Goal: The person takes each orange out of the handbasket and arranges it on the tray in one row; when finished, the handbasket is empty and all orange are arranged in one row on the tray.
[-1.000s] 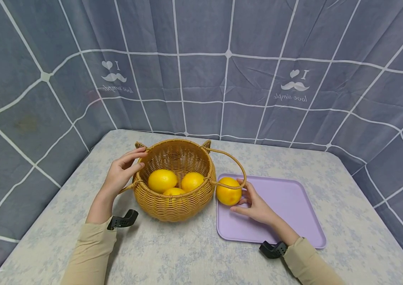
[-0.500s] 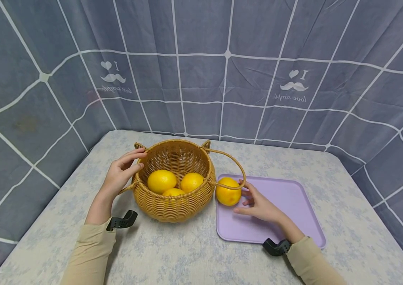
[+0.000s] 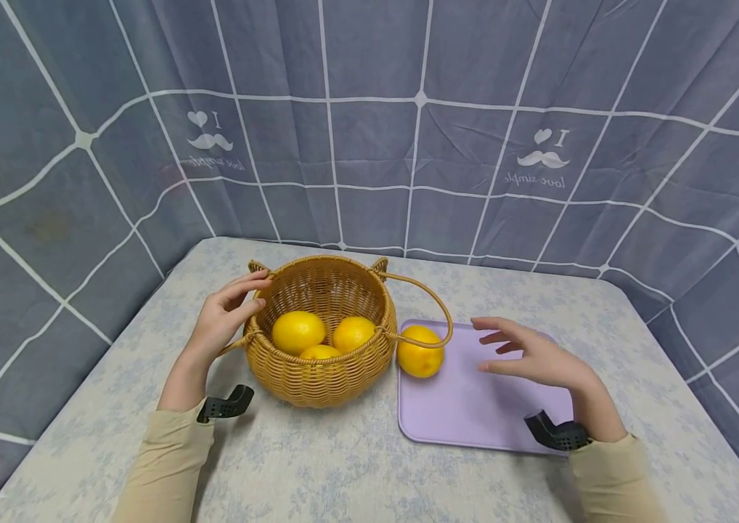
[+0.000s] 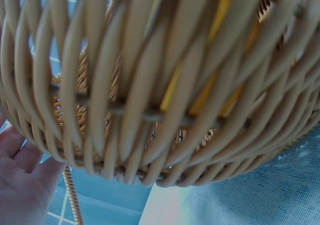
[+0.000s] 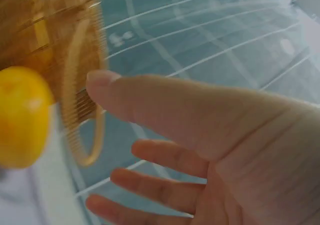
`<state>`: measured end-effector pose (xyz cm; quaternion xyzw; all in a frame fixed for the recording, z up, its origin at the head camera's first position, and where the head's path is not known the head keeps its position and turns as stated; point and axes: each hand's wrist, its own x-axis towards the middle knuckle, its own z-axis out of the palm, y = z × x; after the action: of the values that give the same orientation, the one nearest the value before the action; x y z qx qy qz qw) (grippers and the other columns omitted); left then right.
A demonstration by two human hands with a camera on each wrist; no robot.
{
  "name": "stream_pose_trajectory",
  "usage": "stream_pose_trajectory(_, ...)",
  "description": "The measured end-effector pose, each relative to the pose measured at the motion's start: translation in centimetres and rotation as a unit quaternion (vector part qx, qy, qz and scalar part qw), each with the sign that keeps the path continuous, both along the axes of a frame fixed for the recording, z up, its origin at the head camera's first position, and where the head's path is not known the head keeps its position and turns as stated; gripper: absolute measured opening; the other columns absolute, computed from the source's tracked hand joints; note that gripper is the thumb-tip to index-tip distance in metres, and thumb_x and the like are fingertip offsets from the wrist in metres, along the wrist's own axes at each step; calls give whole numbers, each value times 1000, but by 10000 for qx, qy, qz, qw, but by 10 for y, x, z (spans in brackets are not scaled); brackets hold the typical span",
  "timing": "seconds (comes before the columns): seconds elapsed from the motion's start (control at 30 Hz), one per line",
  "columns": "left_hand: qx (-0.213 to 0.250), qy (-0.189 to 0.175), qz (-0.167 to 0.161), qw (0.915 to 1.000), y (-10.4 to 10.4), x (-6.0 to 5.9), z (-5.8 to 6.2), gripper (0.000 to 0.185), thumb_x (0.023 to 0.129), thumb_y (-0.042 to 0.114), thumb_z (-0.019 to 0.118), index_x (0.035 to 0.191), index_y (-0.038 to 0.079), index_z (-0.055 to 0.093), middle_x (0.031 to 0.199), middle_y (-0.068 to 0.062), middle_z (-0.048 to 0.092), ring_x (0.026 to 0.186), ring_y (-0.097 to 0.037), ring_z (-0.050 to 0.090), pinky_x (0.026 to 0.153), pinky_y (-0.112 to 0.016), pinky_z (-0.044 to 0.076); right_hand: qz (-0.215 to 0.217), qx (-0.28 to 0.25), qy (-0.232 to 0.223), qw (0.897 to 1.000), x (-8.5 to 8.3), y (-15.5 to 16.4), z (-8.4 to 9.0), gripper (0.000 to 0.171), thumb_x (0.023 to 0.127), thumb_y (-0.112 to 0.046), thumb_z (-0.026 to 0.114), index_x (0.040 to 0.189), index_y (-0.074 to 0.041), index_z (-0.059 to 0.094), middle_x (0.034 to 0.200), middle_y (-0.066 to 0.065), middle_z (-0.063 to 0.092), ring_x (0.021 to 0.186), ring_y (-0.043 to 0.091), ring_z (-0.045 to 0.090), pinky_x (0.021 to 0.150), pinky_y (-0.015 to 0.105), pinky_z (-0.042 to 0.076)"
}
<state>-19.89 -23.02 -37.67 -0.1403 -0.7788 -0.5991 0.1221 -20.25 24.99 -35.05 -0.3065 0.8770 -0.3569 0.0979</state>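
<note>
The left hand (image 3: 222,319) rests with relaxed fingers against the rim of the round woven wicker basket (image 3: 320,330), holding it steady on the floral-clothed worktop (image 3: 317,457). Three yellow lemons (image 3: 297,331) lie inside the basket. Just right of the basket, one yellow lemon (image 3: 419,351) sits on the flat lilac plastic tray (image 3: 474,407), under the basket's loop handle. Further right, the right hand (image 3: 536,356) hovers over the tray, fingers spread, holding nothing. By the look of it, one fruit is out and three are left.
</note>
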Motion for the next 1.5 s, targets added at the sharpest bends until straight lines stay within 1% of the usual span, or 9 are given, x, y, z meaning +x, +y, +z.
stream_pose_trajectory(0.1,-12,-9,10,10000,0,0,1,35,93,11,59,123,-7,57,140,-15,44,138,-23,26,105,-10,27,256,-197,186,9993,-3,-4,22,61,85,-22,71,139,-14,44,137,6,47,111,22,57,91,41,50)
stream_pose_trajectory(0.23,-47,-8,14,10000,0,0,2,35,93,12,59,123,-6,57,141,-14,44,138,-23,26,106,-11,27,787,-593,123,9951,-14,-19,47,59,86,-11,69,140,-15,43,136,6,48,112,20,56,93,35,50)
stream_pose_trajectory(0.4,-28,-5,23,10000,-1,-1,1,35,93,12,60,123,-6,57,141,-14,44,138,-23,27,106,-11,27,1525,-1394,-269,9781,-33,-51,68,56,87,1,63,139,-7,43,135,9,49,115,29,54,94,38,49)
stream_pose_trajectory(0.63,110,26,6,9999,0,-2,-2,33,92,7,60,121,-7,58,139,-14,46,137,-23,28,106,-11,28,1670,-1999,-753,9625,-56,-108,87,52,87,-5,66,135,-1,45,132,14,51,114,31,55,93,41,50)
stream_pose_trajectory(0.8,142,48,6,9999,0,-3,-2,32,91,6,60,121,-7,58,139,-15,46,137,-23,29,109,-17,27,1612,-1955,-784,9642,-70,-152,97,50,87,-10,67,133,-5,49,131,10,54,112,26,57,91,40,51)
stream_pose_trajectory(1.13,159,-25,5,9999,-1,-3,-4,33,92,8,60,122,-6,58,140,-13,45,137,-21,28,113,-31,25,2114,-2127,-1463,9427,-95,-218,87,46,87,-4,63,131,0,49,130,13,54,114,34,55,96,37,48)
stream_pose_trajectory(1.27,145,-71,16,9999,-1,-3,-3,34,92,10,60,122,-6,58,140,-13,45,137,-22,28,114,-36,23,2339,-2319,-1962,9236,-101,-239,76,47,87,1,60,132,2,46,129,18,53,116,42,51,96,38,48)
stream_pose_trajectory(1.4,109,-93,39,9999,-1,-3,-3,34,92,10,60,122,-6,58,140,-13,45,137,-22,29,114,-33,24,2401,-2558,-2588,9000,-104,-255,63,49,88,6,55,134,5,41,129,20,51,119,46,45,98,40,47)
stream_pose_trajectory(1.5,106,-79,27,9999,-1,-3,-3,34,92,9,60,122,-6,58,140,-14,45,137,-22,29,113,-29,25,2373,-2542,-2908,8914,-105,-262,56,49,89,8,52,136,5,38,129,19,50,122,44,44,99,42,46)
